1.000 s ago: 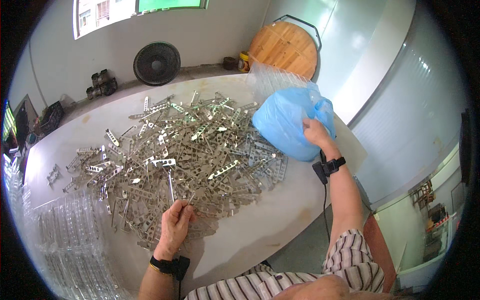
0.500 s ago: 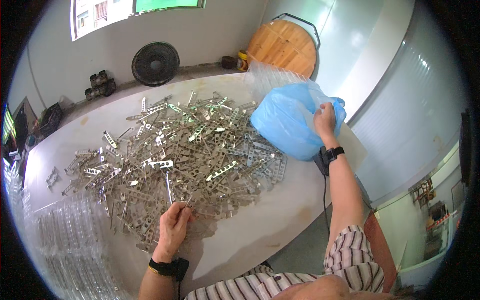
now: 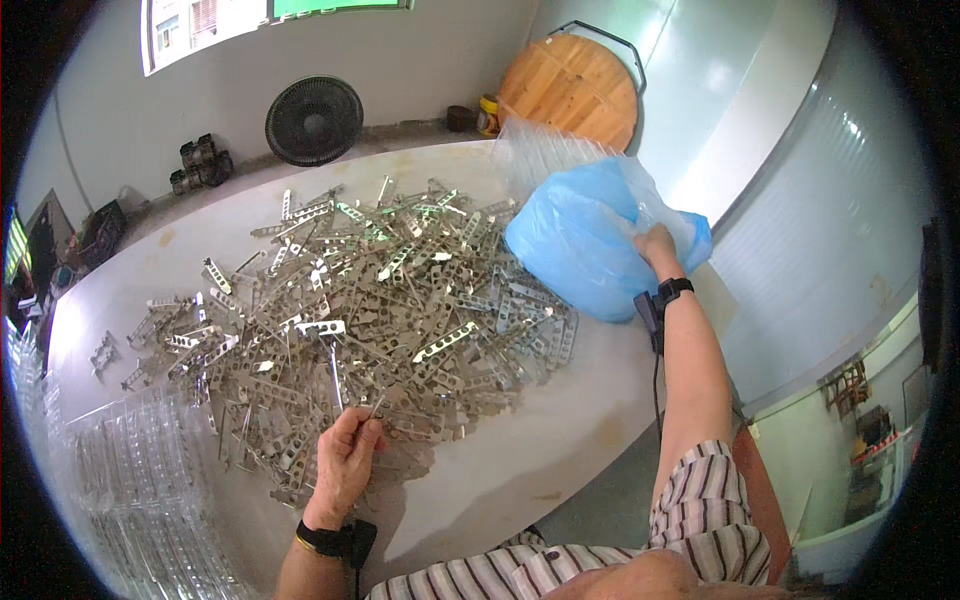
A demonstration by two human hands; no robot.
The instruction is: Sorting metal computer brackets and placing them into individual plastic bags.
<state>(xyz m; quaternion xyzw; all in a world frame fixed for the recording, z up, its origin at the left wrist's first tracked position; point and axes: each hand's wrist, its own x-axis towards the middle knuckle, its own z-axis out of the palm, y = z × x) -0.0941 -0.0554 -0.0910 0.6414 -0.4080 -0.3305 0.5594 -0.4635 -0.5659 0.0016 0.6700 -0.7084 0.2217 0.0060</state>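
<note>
A large heap of flat metal strips with holes (image 3: 400, 310) covers the middle of the table. At its near edge my left hand (image 3: 345, 460) is closed, thumb against fingers, on a slim metal strip (image 3: 337, 372) that sticks up above the hand. To the right of the heap rests a bulging blue plastic bag (image 3: 575, 235). My right hand (image 3: 660, 252) is closed on the bag's right side, by its loose upper part; some of its fingertips are hidden in the film.
Stacked clear plastic trays (image 3: 140, 480) stand at the near left, and more clear plastic trays (image 3: 550, 150) lie behind the bag. The white table (image 3: 540, 440) has a curved near edge. A black fan (image 3: 314, 120) and a round wooden board (image 3: 570, 90) are beyond it.
My right hand has come down and slightly nearer on the bag, and the bag's loose top has spread to the right. My left hand has hardly moved and still holds the strip.
</note>
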